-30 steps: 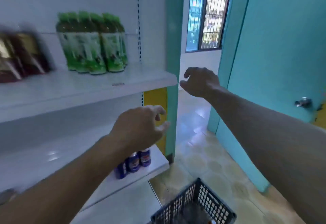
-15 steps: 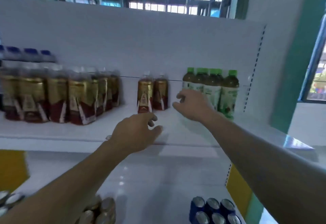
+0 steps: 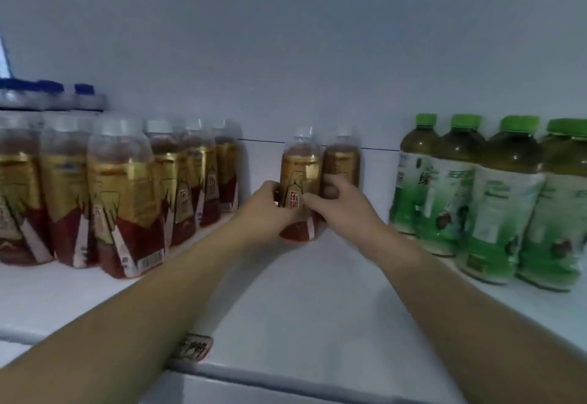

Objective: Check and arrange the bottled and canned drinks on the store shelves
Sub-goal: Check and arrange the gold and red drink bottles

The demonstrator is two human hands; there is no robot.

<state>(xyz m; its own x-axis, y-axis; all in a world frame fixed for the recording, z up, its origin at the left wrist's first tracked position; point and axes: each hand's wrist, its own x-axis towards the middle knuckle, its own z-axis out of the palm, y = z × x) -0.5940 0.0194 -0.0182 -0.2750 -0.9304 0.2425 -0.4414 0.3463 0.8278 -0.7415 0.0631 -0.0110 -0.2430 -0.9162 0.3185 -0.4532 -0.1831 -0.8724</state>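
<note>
Two bottles of red tea stood apart from the rest at mid-shelf, near the white back panel [image 3: 286,54]. The front bottle [image 3: 300,162], gold label over red liquid, stood upright on the shelf [image 3: 301,302]. The second bottle [image 3: 341,159] stood just behind it and to its right, touching or nearly so; the blur did not allow a firmer finding.

The left hand [image 3: 265,209] was curled round the left side of the front bottle at label height, its fingertips hidden behind the bottle. The right hand [image 3: 338,205] gripped the same bottle from the right, with a finger laid across the label. Its thumb lay against the front of the second bottle; whether it pressed there could not be told. The hands covered the lower half of the second bottle and much of the front bottle's label.

A block of matching red-tea bottles [image 3: 124,200] stood to the left, cut off at the frame edge and smeared by motion, so no count was taken. Behind them only the caps and shoulders of the blue-capped bottles [image 3: 47,95] showed. The green-tea bottles [image 3: 505,200] stood to the right, four visible, the last one cut by the frame edge. A price tag [image 3: 193,346] on the shelf lip was partly under the left forearm and illegible.
</note>
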